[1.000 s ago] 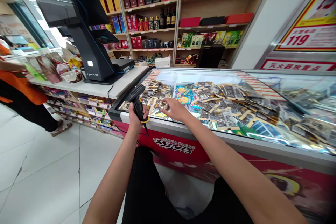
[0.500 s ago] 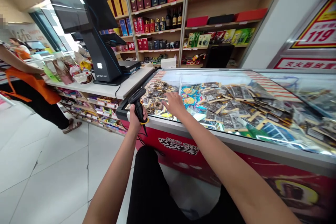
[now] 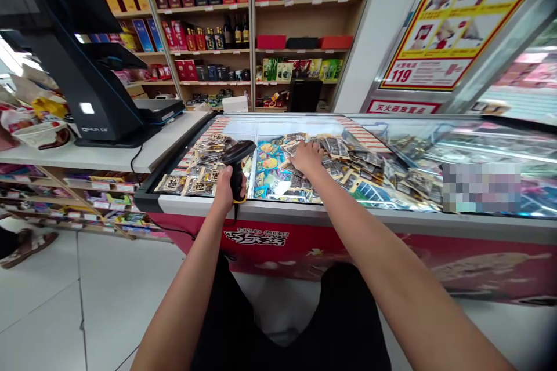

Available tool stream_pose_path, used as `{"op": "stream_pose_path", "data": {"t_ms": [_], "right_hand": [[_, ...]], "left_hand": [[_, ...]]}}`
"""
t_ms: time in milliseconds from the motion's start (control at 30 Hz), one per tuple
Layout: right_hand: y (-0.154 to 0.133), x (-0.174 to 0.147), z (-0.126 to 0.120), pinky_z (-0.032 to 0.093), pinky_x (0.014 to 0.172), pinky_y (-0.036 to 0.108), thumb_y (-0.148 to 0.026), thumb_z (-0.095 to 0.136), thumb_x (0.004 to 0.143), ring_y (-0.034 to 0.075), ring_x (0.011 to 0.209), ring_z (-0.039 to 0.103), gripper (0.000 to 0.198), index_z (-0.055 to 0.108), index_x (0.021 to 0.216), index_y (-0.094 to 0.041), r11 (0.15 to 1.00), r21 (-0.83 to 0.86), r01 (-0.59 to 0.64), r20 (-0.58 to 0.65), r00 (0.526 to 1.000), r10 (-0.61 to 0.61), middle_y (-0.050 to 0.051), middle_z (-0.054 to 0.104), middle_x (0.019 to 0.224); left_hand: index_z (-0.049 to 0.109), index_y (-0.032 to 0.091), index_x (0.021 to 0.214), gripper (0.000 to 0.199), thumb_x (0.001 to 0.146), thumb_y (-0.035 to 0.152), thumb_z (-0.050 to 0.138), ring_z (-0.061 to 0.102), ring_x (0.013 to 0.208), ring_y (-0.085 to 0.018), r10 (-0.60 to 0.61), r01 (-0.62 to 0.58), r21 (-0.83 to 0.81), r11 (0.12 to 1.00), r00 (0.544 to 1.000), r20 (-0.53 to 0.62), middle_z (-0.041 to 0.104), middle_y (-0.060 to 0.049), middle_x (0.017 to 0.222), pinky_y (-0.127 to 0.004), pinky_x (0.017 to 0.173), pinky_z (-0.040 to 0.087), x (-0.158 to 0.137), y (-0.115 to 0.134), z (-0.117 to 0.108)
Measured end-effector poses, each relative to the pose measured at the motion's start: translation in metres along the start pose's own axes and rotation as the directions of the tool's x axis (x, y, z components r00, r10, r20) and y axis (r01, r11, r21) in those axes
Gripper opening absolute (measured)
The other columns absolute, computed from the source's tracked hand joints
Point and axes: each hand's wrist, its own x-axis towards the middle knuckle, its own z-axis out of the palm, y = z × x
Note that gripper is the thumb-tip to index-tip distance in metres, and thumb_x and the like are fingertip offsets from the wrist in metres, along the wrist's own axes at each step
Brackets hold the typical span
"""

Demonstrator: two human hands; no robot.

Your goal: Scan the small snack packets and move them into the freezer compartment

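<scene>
My left hand (image 3: 224, 191) is wrapped round the grip of a black barcode scanner (image 3: 237, 153), which has a yellow edge at its base. The scanner is held upright above the front rim of a chest freezer (image 3: 183, 204). Further right, my right hand (image 3: 308, 157) reaches over the freezer with fingers apart, palm down, on or just above the brown and black snack packets (image 3: 335, 146). Whether it touches them I cannot tell. Blue packets (image 3: 268, 165) lie between my hands, and more tan packets (image 3: 202, 179) are at the freezer's left end.
On the left, a counter (image 3: 108, 156) carries a black checkout terminal (image 3: 93, 58) and a white bowl (image 3: 41, 134). Behind the freezer stand shelves of boxes and bottles (image 3: 209, 29). A red and yellow poster (image 3: 456, 29) hangs at right. A person's sandalled foot (image 3: 30, 246) shows at far left.
My view has swung right. My right hand has moved right, from beside the blue packets to the brown ones. The scanner stays in my left hand, its head now turned right.
</scene>
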Motion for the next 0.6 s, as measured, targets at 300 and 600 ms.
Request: {"op": "stream_pose_path", "data": {"t_ms": [300,600], "right_hand": [[-0.036,-0.002,-0.012,0.058,0.099,0.046,-0.040,0.063,0.096,0.035,0.112,0.073,0.034,0.072,0.118,-0.015,0.787,0.609,0.102,-0.067,0.995,-0.077,0.017,0.077,0.120],[-0.078,-0.053,0.025,0.069,0.095,0.045,-0.038,0.063,0.099,0.036,0.137,0.064,0.066,0.051,0.161,-0.019,0.259,0.952,-0.163,0.187,0.980,-0.072,0.017,0.058,0.156]], "left_hand": [[0.059,0.019,0.092,0.061,0.084,0.079,0.064,0.039,0.036,-0.007,0.044,-0.044,0.005,0.999,0.999,0.007,0.052,0.005,0.058,-0.023,0.038,0.024,-0.001,0.005,-0.008],[0.058,0.019,0.096,0.062,0.086,0.079,0.064,0.042,0.036,-0.008,0.054,-0.058,0.057,0.997,0.996,0.064,0.054,0.005,0.058,-0.021,0.038,0.026,-0.002,-0.002,-0.009]]}}
